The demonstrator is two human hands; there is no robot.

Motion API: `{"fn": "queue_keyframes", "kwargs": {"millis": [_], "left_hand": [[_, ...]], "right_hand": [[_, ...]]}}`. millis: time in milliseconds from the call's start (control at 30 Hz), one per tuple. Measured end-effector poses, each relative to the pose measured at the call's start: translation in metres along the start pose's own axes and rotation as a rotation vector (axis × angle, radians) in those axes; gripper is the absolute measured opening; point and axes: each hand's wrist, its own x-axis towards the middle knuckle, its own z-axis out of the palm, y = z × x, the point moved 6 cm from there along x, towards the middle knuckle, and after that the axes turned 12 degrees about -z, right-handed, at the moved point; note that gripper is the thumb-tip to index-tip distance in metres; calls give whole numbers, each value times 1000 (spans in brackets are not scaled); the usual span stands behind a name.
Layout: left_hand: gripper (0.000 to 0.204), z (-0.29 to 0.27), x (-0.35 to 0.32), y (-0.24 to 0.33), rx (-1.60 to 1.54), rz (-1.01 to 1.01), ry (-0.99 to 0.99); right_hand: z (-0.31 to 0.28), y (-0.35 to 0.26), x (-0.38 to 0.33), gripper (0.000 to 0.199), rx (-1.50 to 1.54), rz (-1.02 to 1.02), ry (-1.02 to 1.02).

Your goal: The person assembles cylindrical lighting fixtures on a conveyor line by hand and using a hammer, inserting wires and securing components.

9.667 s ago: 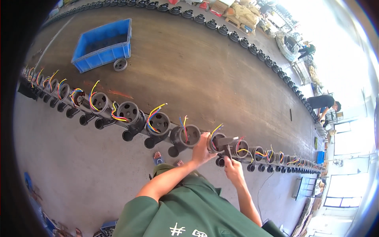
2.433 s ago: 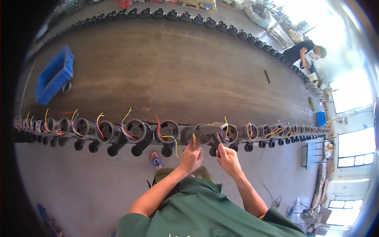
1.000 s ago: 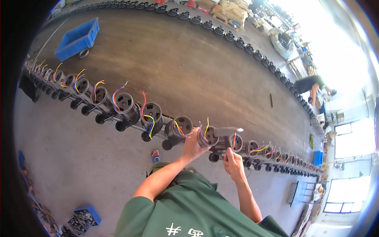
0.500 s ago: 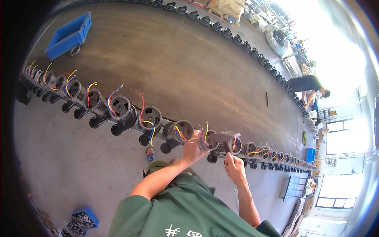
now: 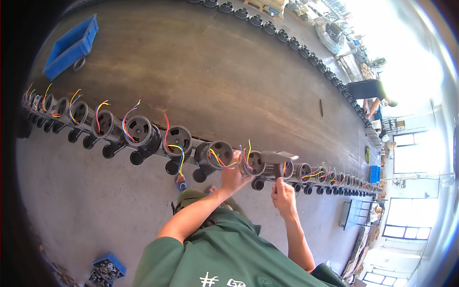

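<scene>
A hammer (image 5: pixel 278 157) with a broad dark head is gripped by its handle in my right hand (image 5: pixel 285 197). Its head hangs over the row, just right of the housing (image 5: pixel 252 165) that my left hand (image 5: pixel 233 179) grips by its left side. That housing is a dark, round motor-like cup with red, blue and yellow wires standing out of it. Left of my left hand sits a similar wired housing (image 5: pixel 220 155). Part of the housing under the hammer is hidden by the hammer's head. Some fingers of my left hand are hidden behind the housing's side.
The long row of wired housings (image 5: pixel 178 139) runs along the brown tabletop's (image 5: pixel 229 81) near edge. Along the far edge stands a second row of black parts (image 5: pixel 269 28). A blue crate (image 5: pixel 71 48) lies far left. Another person (image 5: pixel 368 91) bends over the far right.
The hammer's head has tipped and shifted slightly right and up, blurred by motion. My left hand stays at the same housing. The whole view has shifted slightly.
</scene>
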Motion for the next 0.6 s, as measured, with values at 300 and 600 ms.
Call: {"fn": "queue_keyframes", "kwargs": {"millis": [300, 600], "left_hand": [[97, 12, -3, 1, -15, 12, -2], [87, 23, -9, -1, -25, 1, 145]], "right_hand": [[4, 53, 18, 56, -192, 39, -118], [-1, 35, 37, 56, -423, -279, -181]]}}
